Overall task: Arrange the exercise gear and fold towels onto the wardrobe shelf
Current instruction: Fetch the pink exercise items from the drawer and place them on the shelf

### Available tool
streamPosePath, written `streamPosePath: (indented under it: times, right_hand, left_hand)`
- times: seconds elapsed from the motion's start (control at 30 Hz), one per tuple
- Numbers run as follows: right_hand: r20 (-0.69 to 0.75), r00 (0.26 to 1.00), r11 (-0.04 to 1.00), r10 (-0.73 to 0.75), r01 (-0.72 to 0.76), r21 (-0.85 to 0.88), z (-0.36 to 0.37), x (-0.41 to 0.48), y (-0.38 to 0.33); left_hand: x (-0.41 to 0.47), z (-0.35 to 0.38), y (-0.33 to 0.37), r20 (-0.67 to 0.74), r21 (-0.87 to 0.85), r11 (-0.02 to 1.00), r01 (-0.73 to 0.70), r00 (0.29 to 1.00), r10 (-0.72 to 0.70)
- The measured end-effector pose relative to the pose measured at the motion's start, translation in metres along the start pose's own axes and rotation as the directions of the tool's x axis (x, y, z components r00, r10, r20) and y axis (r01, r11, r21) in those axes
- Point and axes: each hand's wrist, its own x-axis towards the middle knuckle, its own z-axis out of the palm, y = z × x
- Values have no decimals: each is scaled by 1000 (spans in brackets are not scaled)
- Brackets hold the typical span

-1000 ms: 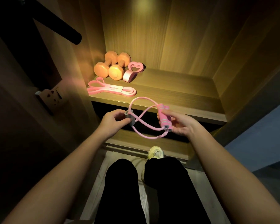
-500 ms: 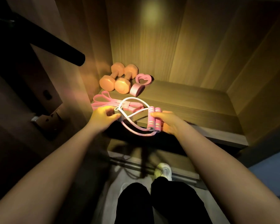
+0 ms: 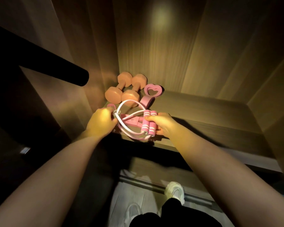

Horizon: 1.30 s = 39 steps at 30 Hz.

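The figure-eight resistance tube (image 3: 129,100) is held between both hands over the front left part of the wardrobe shelf (image 3: 211,122), directly above a flat pink band (image 3: 131,123) that lies on the shelf. Whether the tube touches the band cannot be told.

The left hand (image 3: 102,122) has its grip pinched on the small joint where the tube's strands cross, so the loops spread out to the right of that grip. The right hand (image 3: 162,123) has its grip curled round the two pink foam handles (image 3: 148,123). They are pressed side by side, with the thumb on their far end and the fingers beneath.

Taken whole, the tube's long axis runs left to right, from the pinched joint to the handles. The handles themselves lie crosswise to that, pointing from the shelf's front edge toward the back wall and leaning slightly. The tube ends come out of their near ends. One pale loop arcs away toward the two orange dumbbells (image 3: 113,95), and the other dips over the shelf's front edge.

Behind the tube, the dumbbells lie side by side in the back left corner. A pink heart-shaped trainer (image 3: 146,101) sits just to their right. A dark hanging rod (image 3: 56,69) crosses the upper left, and a white shoe (image 3: 175,190) shows on the floor below.
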Motion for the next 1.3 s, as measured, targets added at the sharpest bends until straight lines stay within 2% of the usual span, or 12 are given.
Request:
streamPosePath:
  times: [0.1, 0.27, 0.4, 0.53, 0.7, 0.77, 0.87, 0.93, 1.0, 1.07, 1.17, 1.3]
  right_hand:
    - [4, 1000, 1000, 2, -2, 13, 17, 11, -5]
    - [-22, 1000, 1000, 2, -2, 7, 50, 27, -26]
    - [-46, 999, 1000, 6, -6, 14, 65, 38, -32]
    - [-75, 997, 989, -14, 3, -147, 72, 47, -34]
    - [-167, 942, 845, -290, 170, -507, 73, 51, -26]
    - [-164, 890, 716, -426, 221, -662, 67, 48, -19]
    - [14, 749, 430, -663, 395, -812, 54, 44, -1]
    - [201, 726, 291, -657, 490, -822, 45, 43, 11]
    - [299, 769, 260, -566, 510, -820, 41, 44, 22]
    - [330, 797, 258, -505, 504, -824, 42, 46, 29]
    - [306, 801, 256, -515, 485, -836, 50, 44, 33]
    - [286, 764, 235, -578, 491, -839, 57, 40, 35]
  left_hand:
    - [12, -5, -5, -36, 247, 969, -20, 999, 30]
    - [34, -5, 1, -61, 675, 737, 11, 997, 41]
    - [49, -7, -2, -42, 797, 601, 63, 998, -49]
    - [60, -3, 2, 10, 854, 512, 93, 981, -195]
    - [60, -5, -1, 17, 849, 519, 97, 978, -210]
    - [61, -8, 3, 5, 830, 546, 114, 977, -212]
    - [56, -14, 11, -1, 778, 622, 85, 991, -135]
    - [48, -13, 13, -23, 712, 702, -3, 999, 28]
    - [36, -5, 15, 22, 620, 776, -115, 991, 129]
    - [27, 7, 17, 146, 570, 804, -168, 984, 102]
    - [23, 25, 13, 271, 671, 718, -187, 963, -2]
    - [29, 27, 12, 207, 736, 671, -92, 974, -93]
